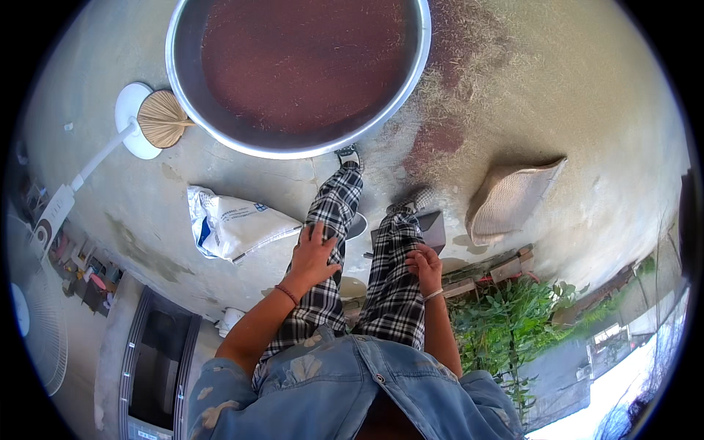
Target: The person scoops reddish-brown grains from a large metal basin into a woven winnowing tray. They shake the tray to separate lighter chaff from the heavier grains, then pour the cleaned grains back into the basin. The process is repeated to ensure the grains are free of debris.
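Note:
My left hand (313, 258) lies on the left leg of the checked black-and-white trousers (326, 213), fingers spread near the knee. At the other knee, my right hand (427, 269) has its fingers bent against the trouser leg (392, 257) and seems to pinch the cloth. Beyond my feet stands a wide metal basin (172, 55) holding a layer of fine dark-red grain (304, 62) with bits of straw in it. Neither hand touches the basin.
Grain and straw (469, 81) are strewn right of the basin. A woven scoop-shaped basket (510, 202) lies at right, a white sack (238, 224) at left. A palm-leaf fan (163, 119) rests on the standing fan's white base (132, 103). Green plants (506, 319) grow at lower right.

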`<state>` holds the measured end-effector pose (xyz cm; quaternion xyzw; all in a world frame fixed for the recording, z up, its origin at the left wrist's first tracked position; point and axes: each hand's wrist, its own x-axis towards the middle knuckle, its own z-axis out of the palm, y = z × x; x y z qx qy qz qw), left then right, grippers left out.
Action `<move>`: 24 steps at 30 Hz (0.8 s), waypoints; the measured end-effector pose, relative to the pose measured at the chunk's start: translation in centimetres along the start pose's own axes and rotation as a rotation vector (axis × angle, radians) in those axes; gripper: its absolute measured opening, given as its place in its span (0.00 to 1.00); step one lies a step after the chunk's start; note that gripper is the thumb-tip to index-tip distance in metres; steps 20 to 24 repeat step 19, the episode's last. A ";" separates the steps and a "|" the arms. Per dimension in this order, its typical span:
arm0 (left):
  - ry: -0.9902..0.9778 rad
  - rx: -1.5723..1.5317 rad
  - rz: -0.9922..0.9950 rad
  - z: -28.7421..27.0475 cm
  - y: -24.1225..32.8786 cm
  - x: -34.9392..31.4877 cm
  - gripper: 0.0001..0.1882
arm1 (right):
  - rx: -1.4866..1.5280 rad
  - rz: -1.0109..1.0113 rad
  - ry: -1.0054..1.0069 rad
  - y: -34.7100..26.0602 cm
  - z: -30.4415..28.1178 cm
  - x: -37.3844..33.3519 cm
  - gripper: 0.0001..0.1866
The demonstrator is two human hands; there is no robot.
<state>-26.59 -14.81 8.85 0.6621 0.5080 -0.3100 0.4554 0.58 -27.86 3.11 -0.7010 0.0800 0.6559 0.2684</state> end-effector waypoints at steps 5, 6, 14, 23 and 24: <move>0.044 0.025 -0.063 0.6 2.2 0.9 0.29 | 0.092 0.151 -0.010 5.6 -1.5 -0.3 0.13; 0.064 0.020 -0.051 0.9 2.6 0.9 0.28 | -0.257 -0.244 -0.123 9.1 -3.3 0.2 0.13; 0.206 0.126 -0.104 6.2 6.6 0.4 0.17 | -0.446 -0.625 0.030 12.1 -8.1 -1.0 0.09; 0.108 0.132 -0.223 9.4 6.6 -4.9 0.25 | -0.413 -0.760 -0.154 6.7 -9.3 -2.6 0.10; 0.108 0.132 -0.223 9.4 6.6 -4.9 0.25 | -0.413 -0.760 -0.154 6.7 -9.3 -2.6 0.10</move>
